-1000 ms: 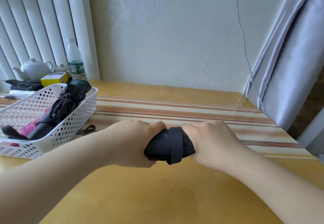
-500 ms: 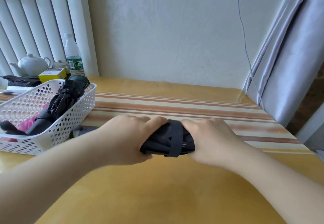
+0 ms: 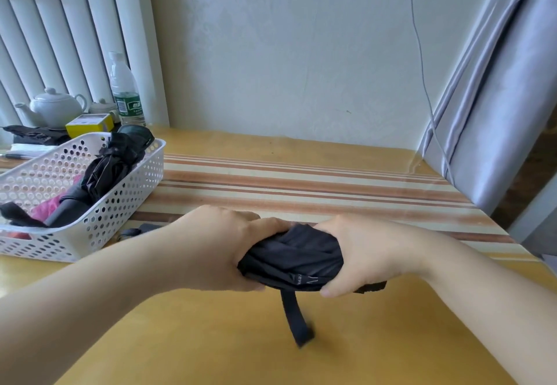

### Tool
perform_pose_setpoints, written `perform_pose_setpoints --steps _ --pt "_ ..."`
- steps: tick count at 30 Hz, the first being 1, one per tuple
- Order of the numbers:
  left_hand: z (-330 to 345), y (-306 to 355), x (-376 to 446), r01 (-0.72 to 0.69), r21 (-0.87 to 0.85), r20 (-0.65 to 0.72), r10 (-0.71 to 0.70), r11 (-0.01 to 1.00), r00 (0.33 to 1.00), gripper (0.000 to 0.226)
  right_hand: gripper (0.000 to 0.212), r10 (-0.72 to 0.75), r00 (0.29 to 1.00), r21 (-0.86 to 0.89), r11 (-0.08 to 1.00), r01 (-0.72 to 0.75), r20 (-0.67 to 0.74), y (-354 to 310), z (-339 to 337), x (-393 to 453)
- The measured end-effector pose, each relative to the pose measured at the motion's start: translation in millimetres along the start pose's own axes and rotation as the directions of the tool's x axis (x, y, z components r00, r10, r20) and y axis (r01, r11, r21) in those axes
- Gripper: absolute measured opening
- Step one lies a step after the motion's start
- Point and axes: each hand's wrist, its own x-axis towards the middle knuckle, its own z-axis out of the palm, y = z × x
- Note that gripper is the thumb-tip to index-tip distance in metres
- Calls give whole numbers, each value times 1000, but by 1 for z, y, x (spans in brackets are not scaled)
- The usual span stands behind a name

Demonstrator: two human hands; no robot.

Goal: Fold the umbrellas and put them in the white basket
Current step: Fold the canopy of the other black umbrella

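Observation:
A folded black umbrella (image 3: 294, 259) lies crosswise between both hands, just above the yellow table. My left hand (image 3: 220, 247) grips its left end and my right hand (image 3: 366, 252) grips its right end. Its closing strap (image 3: 294, 317) hangs loose below the bundle toward the table. The white perforated basket (image 3: 120, 201) stands at the left and holds a folded black umbrella (image 3: 105, 170) and a pink one (image 3: 48, 208).
Behind the basket stand a white teapot (image 3: 55, 107), a water bottle (image 3: 125, 92) and a yellow box (image 3: 89, 124). A striped runner (image 3: 301, 185) crosses the table. A grey curtain (image 3: 506, 98) hangs at the right edge. A small dark item (image 3: 135, 231) lies by the basket.
The strap that was wrapped around the umbrella has come loose and now hangs down. Both hands keep their hold and the bundle has turned a little.

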Motion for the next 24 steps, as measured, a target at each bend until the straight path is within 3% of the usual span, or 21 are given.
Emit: perform_pose_setpoints --steps 3,5,8,12,14,16,17,19,22,24 --pt "-10 -6 2 264 -339 389 -121 903 913 59 32 1 999 41 999 -3 39 1 1 -4" --pt "-9 -12 -2 320 -525 437 -73 789 896 40 36 7 997 37 999 -10 78 -2 2 -7" --pt "-6 -13 -4 320 -620 405 -57 716 912 37 44 11 999 19 1000 -12 52 -4 2 -8" --pt "-5 -14 -4 276 -620 334 -71 734 940 47 38 32 997 -29 999 -34 -74 -5 -4 -7" --pt "-5 -12 -4 227 -501 277 -93 835 956 51 33 46 999 -44 998 -46 -15 -6 -8 -5" --pt "0 -11 -5 72 -234 67 -58 970 996 56 29 60 996 -68 996 -55 68 -6 -12 -1" --pt "5 -13 -6 -18 -100 -45 14 995 999 59 26 72 992 -70 995 -65 103 -6 -14 0" --pt "10 -15 -10 -90 -18 -146 86 996 986 60 24 79 987 -51 996 -72 139 -7 -16 1" --pt "15 -14 -17 -70 -119 -144 53 990 988 59 32 31 993 23 999 -34 111 -6 -19 0" --pt "14 -13 -19 7 -264 -39 -18 964 999 61 32 1 995 55 998 -7 101 -2 -20 -1"
